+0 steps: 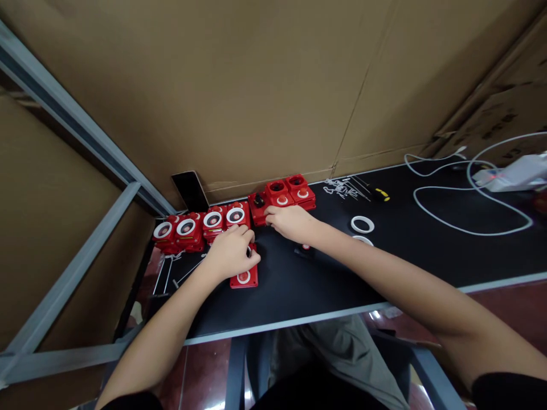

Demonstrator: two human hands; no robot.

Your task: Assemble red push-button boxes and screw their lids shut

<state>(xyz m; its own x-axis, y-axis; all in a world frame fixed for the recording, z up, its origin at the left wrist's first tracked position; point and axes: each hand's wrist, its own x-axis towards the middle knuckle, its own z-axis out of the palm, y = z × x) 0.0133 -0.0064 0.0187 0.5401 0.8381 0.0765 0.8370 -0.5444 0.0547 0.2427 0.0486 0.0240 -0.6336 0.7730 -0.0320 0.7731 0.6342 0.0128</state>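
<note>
A row of red plastic housings with white rings on top runs along the back of the black table. My left hand is closed over a red housing that lies in front of the row, fingers curled on its top. My right hand reaches to a red housing with a black part in the row, fingers bent against its side. Two more red housings stand just beyond my right hand.
Two loose white rings lie right of my right arm. Small screws and a yellow-handled tool sit near the cardboard wall. A white cable loops at the far right. A dark phone leans on the wall.
</note>
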